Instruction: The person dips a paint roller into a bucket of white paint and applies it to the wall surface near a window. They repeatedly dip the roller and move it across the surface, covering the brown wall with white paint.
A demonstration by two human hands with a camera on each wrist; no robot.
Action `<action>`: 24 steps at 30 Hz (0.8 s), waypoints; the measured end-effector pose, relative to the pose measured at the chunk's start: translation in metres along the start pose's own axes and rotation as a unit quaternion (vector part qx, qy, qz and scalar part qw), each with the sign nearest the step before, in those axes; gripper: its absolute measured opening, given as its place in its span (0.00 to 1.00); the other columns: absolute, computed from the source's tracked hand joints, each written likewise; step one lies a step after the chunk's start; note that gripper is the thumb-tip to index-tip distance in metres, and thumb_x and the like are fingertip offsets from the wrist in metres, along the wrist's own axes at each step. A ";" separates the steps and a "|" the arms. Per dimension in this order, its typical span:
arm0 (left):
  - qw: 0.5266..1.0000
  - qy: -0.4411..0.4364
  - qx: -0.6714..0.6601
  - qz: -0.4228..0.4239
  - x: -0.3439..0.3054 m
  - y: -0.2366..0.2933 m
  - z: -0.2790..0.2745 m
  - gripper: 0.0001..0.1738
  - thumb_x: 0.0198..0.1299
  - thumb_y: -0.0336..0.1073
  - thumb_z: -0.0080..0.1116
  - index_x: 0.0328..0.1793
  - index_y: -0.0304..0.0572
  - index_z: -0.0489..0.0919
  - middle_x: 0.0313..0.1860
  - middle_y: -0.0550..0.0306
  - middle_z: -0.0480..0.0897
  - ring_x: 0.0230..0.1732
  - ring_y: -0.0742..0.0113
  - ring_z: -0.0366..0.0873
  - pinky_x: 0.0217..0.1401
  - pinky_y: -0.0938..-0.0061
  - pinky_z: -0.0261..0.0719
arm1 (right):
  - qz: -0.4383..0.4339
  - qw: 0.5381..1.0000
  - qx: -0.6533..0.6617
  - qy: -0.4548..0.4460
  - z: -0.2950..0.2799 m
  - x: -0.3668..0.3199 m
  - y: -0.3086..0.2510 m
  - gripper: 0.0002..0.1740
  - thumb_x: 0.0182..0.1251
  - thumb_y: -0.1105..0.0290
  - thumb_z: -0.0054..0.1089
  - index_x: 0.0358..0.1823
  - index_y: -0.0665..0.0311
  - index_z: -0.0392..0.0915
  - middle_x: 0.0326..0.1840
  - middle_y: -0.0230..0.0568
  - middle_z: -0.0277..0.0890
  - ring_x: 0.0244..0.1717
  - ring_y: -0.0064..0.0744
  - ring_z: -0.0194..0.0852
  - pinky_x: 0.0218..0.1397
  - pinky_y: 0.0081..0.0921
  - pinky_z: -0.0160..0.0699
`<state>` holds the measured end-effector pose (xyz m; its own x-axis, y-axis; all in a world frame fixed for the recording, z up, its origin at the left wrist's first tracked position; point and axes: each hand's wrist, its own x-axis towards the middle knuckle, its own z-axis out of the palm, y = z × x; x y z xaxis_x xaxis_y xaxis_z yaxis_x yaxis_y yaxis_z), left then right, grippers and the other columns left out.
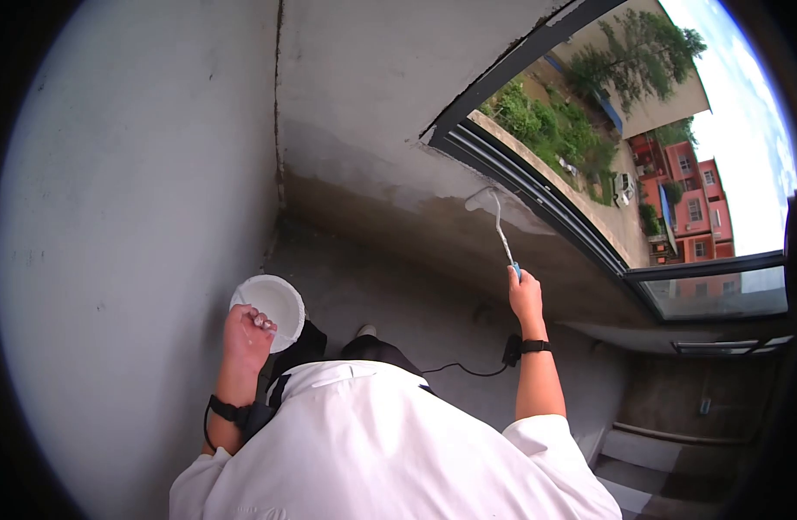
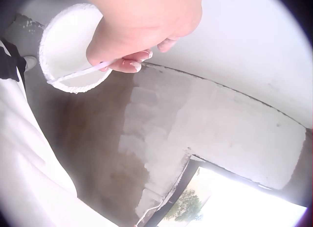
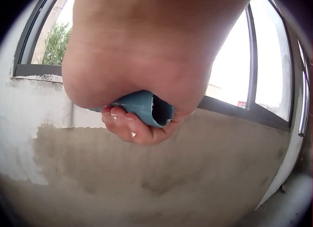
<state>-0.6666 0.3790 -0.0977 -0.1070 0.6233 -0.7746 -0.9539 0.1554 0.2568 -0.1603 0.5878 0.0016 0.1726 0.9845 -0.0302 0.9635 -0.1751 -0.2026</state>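
Note:
My left hand (image 1: 249, 334) hangs over a white bucket (image 1: 299, 303) and grips its thin pale bail handle (image 2: 80, 72), which crosses the bucket's mouth in the left wrist view. White smears mark the nails of that hand. In my right hand (image 1: 526, 299) is a paint roller by its blue grip (image 3: 139, 107); the hollow end of the grip sticks out beside the palm in the right wrist view. From it a white-coated wire frame (image 1: 502, 230) runs up to the roller head (image 1: 481, 200), which overlaps the wall just below the window.
A dark-framed window (image 1: 537, 182) takes up the right side above the wall being coated in patches of white (image 2: 151, 114). A plain grey wall (image 1: 147, 173) stands at my left. A black cable (image 1: 468, 370) runs beside my right wrist.

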 end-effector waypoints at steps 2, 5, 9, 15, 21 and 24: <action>1.000 0.003 -0.005 0.009 -0.006 -0.004 0.006 0.11 0.60 0.39 0.55 0.31 0.48 0.67 0.23 0.64 0.67 0.28 0.68 0.65 0.43 0.69 0.68 | 0.060 0.998 0.025 0.004 -0.009 -0.012 0.039 0.29 0.78 0.47 0.52 0.34 0.72 0.79 0.29 0.60 0.79 0.34 0.61 0.79 0.39 0.47 0.74; 1.000 0.000 -0.007 0.015 -0.013 -0.014 0.010 0.11 0.61 0.39 0.55 0.30 0.48 0.67 0.23 0.64 0.67 0.28 0.69 0.64 0.43 0.69 0.67 | 0.075 0.993 0.083 0.028 0.007 -0.020 0.100 0.30 0.79 0.48 0.51 0.33 0.72 0.77 0.25 0.55 0.75 0.28 0.53 0.73 0.37 0.44 0.72; 1.000 0.011 -0.004 0.014 -0.021 -0.029 0.019 0.12 0.62 0.41 0.54 0.29 0.49 0.66 0.23 0.64 0.67 0.28 0.69 0.64 0.46 0.68 0.67 | 0.104 0.981 0.162 0.025 0.047 -0.019 0.143 0.30 0.79 0.48 0.52 0.26 0.68 0.72 0.18 0.35 0.67 0.23 0.25 0.66 0.29 0.33 0.68; 0.996 0.061 -0.053 0.033 -0.077 -0.053 0.064 0.14 0.62 0.44 0.53 0.29 0.48 0.65 0.23 0.64 0.66 0.27 0.68 0.63 0.53 0.68 0.66 | 0.073 0.950 0.302 -0.030 0.080 -0.033 0.182 0.29 0.81 0.48 0.49 0.28 0.67 0.70 0.17 0.40 0.67 0.18 0.30 0.63 0.25 0.33 0.64; 0.991 0.076 -0.077 0.075 -0.120 -0.083 0.101 0.16 0.63 0.47 0.52 0.29 0.48 0.64 0.24 0.64 0.65 0.27 0.71 0.63 0.63 0.67 0.62 | 0.141 0.797 0.565 -0.157 0.061 -0.039 0.188 0.19 0.83 0.51 0.46 0.36 0.56 0.66 0.14 0.25 0.59 0.10 0.18 0.54 0.13 0.21 0.55; 0.990 0.082 -0.072 0.093 -0.131 -0.094 0.106 0.18 0.62 0.49 0.51 0.29 0.47 0.64 0.25 0.64 0.65 0.28 0.71 0.64 0.63 0.66 0.62 | 0.124 0.770 0.604 -0.165 0.067 -0.035 0.185 0.19 0.84 0.51 0.45 0.36 0.57 0.66 0.14 0.27 0.60 0.10 0.19 0.55 0.13 0.21 0.57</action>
<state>-0.5331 0.3639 0.0408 -0.3172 0.4966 -0.8080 -0.9422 -0.0681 0.3280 -0.0013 0.5217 -0.1005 0.0662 0.9046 -0.4212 -0.0171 -0.4210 -0.9069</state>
